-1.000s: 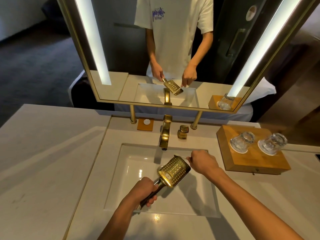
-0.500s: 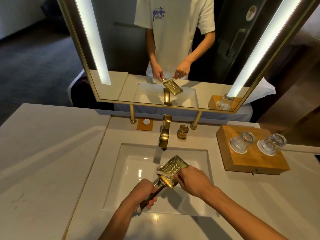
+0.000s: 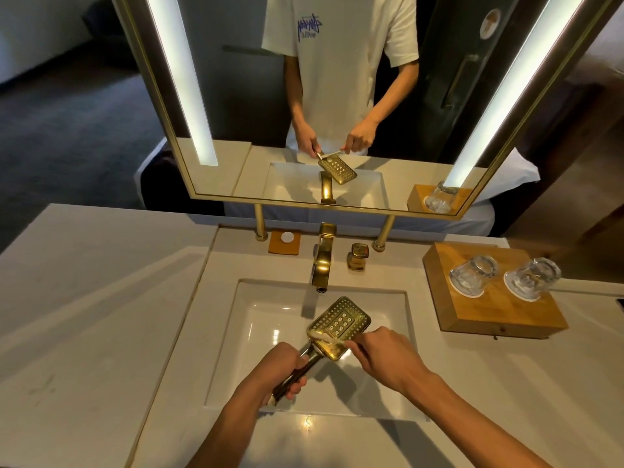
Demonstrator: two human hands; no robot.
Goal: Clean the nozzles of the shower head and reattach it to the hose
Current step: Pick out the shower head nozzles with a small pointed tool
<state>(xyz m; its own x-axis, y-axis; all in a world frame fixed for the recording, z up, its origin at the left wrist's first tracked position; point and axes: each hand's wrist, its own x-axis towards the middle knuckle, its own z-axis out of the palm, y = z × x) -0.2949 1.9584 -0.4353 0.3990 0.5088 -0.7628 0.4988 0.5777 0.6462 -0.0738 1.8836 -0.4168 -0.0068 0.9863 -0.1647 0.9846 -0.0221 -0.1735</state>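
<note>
L hand (image 3: 282, 371) clamped on shower head (image 3: 338, 327) handle, plate up, over sink (image 3: 236, 349). R hand (image 3: 381, 358) pinches small pale brush (image 3: 326, 339) (toothbrush, prob.; blurry) at plate's near edge. Advice: short strokes away from L grip, row by row. White counter (image 3: 101, 315), mirror (image 3: 337, 96) beyond; no hose seen.

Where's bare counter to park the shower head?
Widest: countertop left of the sink. Also the strip right of it, below the wooden tray. Crowded: tray holds two glasses; faucet and coaster fill the back ledge.
</note>
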